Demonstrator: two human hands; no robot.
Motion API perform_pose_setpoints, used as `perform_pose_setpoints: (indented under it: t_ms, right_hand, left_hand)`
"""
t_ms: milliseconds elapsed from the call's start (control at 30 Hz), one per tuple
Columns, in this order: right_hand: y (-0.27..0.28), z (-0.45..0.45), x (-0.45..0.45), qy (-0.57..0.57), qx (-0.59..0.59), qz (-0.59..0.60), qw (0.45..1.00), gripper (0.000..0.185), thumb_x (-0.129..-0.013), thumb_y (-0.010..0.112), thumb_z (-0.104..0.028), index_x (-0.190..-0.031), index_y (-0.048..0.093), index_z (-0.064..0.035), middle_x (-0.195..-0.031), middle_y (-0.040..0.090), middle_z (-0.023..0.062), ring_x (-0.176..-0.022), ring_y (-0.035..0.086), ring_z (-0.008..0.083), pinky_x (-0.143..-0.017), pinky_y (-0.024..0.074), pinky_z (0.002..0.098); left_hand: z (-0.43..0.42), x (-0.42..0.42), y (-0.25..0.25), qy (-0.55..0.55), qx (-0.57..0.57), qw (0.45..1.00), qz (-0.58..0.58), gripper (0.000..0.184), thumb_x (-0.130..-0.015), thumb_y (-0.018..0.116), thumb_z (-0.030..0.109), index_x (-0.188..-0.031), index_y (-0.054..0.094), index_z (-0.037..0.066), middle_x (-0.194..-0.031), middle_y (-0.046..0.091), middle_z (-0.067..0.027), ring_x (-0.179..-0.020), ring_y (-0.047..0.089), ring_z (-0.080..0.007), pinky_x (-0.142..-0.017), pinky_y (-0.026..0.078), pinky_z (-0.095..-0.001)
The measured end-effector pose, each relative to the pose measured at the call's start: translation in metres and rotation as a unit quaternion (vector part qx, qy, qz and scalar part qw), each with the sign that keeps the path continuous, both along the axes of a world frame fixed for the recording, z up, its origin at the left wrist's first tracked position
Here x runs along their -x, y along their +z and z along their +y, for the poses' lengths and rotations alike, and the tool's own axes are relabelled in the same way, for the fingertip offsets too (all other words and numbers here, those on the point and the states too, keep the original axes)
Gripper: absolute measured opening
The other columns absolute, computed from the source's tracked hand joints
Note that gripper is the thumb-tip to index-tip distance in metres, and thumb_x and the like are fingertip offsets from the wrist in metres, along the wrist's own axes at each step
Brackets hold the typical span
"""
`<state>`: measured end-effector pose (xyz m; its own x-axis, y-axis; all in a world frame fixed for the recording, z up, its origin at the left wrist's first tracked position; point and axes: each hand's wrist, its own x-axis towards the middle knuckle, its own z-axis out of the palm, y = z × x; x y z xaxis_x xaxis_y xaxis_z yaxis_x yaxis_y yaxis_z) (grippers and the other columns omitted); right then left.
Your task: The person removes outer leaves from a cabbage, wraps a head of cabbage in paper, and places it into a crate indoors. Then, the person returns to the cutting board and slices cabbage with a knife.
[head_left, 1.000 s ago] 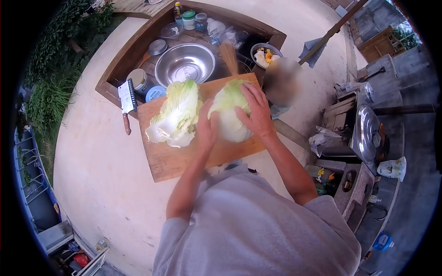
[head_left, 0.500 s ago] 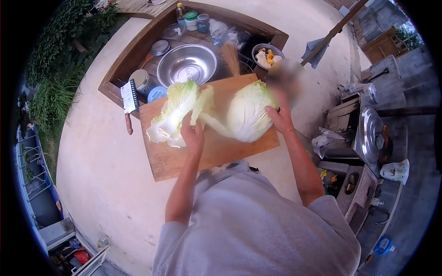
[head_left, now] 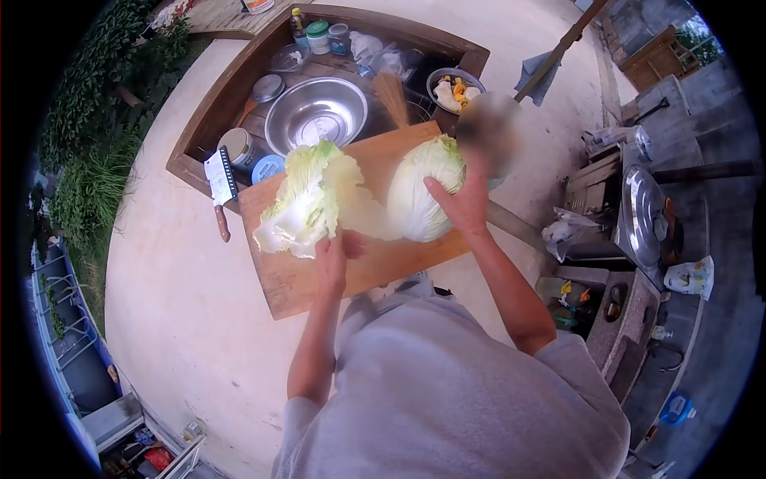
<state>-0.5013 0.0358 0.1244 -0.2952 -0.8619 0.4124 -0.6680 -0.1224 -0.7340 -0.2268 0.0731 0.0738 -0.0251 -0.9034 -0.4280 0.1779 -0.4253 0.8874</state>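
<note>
On the wooden cutting board (head_left: 299,287) stands a cabbage head (head_left: 423,191), pale green and white. My right hand (head_left: 467,199) lies round its right side, with the thumb across the front; part of the hand is lost in a blur. To the left, loose cabbage leaves (head_left: 299,199) are heaped at the board's left half. My left hand (head_left: 335,254) is closed at the lower edge of a pale leaf (head_left: 357,199), which stretches between the heap and the head.
Behind the board a steel basin (head_left: 317,116) sits in a wood-framed table (head_left: 199,120) with jars and a brush (head_left: 391,97). A cleaver (head_left: 219,191) lies at the table's left corner. Beyond is a bowl of food (head_left: 455,89). At right stands a stove with a metal lid (head_left: 641,215).
My left hand has moved down a little, and the pale leaf now spreads against the heap. My right hand has shifted onto the head's front. Earlier, both hands were around the head.
</note>
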Motion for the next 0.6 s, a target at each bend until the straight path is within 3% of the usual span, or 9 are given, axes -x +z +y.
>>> perform_pose_setpoints:
  t_ms: [33,67,167,200,300,367,433,467,600]
  right_hand:
    - [0.001,0.0,-0.005,-0.004,-0.012,0.016,1.0,0.077,-0.071,0.086,-0.029,-0.133,0.049,-0.0028,-0.135,0.053,0.0167,-0.125,0.05,0.0358,-0.105,0.0411,0.0449]
    - [0.001,0.0,-0.008,-0.008,-0.024,0.033,0.999,0.078,-0.07,0.086,-0.03,-0.133,0.049,-0.003,-0.136,0.053,0.017,-0.125,0.049,0.0364,-0.105,0.0411,0.0455]
    - [-0.005,-0.003,-0.003,-0.007,-0.018,0.025,1.0,0.077,-0.07,0.086,-0.027,-0.133,0.048,-0.0022,-0.134,0.053,0.0169,-0.124,0.05,0.036,-0.105,0.0406,0.0442]
    - [-0.002,-0.002,-0.001,0.0,-0.002,0.019,1.0,0.076,-0.071,0.085,-0.025,-0.133,0.048,-0.0019,-0.133,0.052,0.0171,-0.123,0.05,0.0357,-0.105,0.0404,0.0439]
    - [0.003,0.001,0.008,0.013,0.035,-0.015,0.999,0.072,-0.074,0.083,-0.021,-0.133,0.047,-0.001,-0.131,0.052,0.0173,-0.122,0.051,0.0338,-0.106,0.0398,0.0427]
    - [-0.012,0.005,0.023,0.009,0.038,-0.06,0.997,0.07,-0.076,0.08,-0.018,-0.134,0.046,-0.0004,-0.13,0.051,0.0167,-0.122,0.051,0.0311,-0.106,0.0393,0.0415]
    - [-0.023,0.013,0.035,0.005,0.028,-0.138,0.99,0.071,-0.08,0.078,-0.019,-0.138,0.041,0.0007,-0.133,0.049,0.0163,-0.123,0.05,0.028,-0.108,0.0391,0.0395]
    - [-0.029,0.016,0.039,0.003,0.022,-0.179,0.984,0.072,-0.083,0.077,-0.019,-0.14,0.039,0.0012,-0.135,0.048,0.0161,-0.124,0.049,0.0264,-0.108,0.039,0.0386]
    - [-0.028,0.017,0.045,-0.012,0.001,-0.171,0.985,0.07,-0.085,0.076,-0.019,-0.141,0.039,0.0007,-0.134,0.05,0.0161,-0.124,0.049,0.0246,-0.108,0.0389,0.0367]
  left_hand:
    - [-0.001,0.001,0.003,-0.01,-0.037,0.998,0.041,0.036,-0.105,0.053,0.032,-0.088,0.067,0.004,-0.08,0.073,-0.0104,-0.066,0.068,-0.0167,-0.067,0.053,-0.0299]
    - [0.0,-0.001,0.002,-0.088,-0.021,0.989,0.12,0.033,-0.105,0.051,0.031,-0.106,0.067,0.002,-0.109,0.072,-0.0165,-0.096,0.07,-0.0199,-0.086,0.054,-0.0338]
    - [0.007,0.049,0.021,-0.034,0.194,0.979,0.057,0.045,-0.107,0.044,0.033,-0.136,0.053,-0.001,-0.142,0.053,-0.0208,-0.133,0.051,-0.0226,-0.112,0.04,-0.0371]
    - [0.003,0.054,0.03,-0.09,0.218,0.972,0.009,0.056,-0.105,0.046,0.032,-0.15,0.038,0.0,-0.154,0.04,-0.0162,-0.145,0.036,-0.0274,-0.119,0.026,-0.0385]
    - [-0.021,0.072,-0.039,-0.152,0.25,0.946,-0.141,0.061,-0.107,0.04,0.034,-0.154,0.028,-0.004,-0.158,0.036,-0.0154,-0.149,0.029,-0.0289,-0.121,0.021,-0.0354]
    - [-0.033,0.072,-0.077,-0.238,0.228,0.939,-0.099,0.065,-0.101,0.044,0.033,-0.153,0.031,-0.003,-0.157,0.036,-0.0189,-0.148,0.029,-0.0315,-0.119,0.022,-0.0343]
    - [-0.029,0.075,-0.082,-0.275,0.2,0.932,-0.123,0.068,-0.096,0.047,0.033,-0.152,0.033,-0.002,-0.156,0.036,-0.0227,-0.148,0.03,-0.0335,-0.119,0.023,-0.0381]
    - [-0.022,0.078,-0.086,-0.274,0.239,0.908,-0.207,0.073,-0.088,0.051,0.033,-0.152,0.034,0.001,-0.154,0.037,-0.0256,-0.147,0.032,-0.0381,-0.117,0.025,-0.0468]
    - [-0.004,0.087,-0.054,-0.31,0.303,0.825,-0.363,0.069,-0.088,0.052,0.024,-0.15,0.035,-0.001,-0.154,0.037,-0.0254,-0.146,0.031,-0.0412,-0.117,0.025,-0.0553]
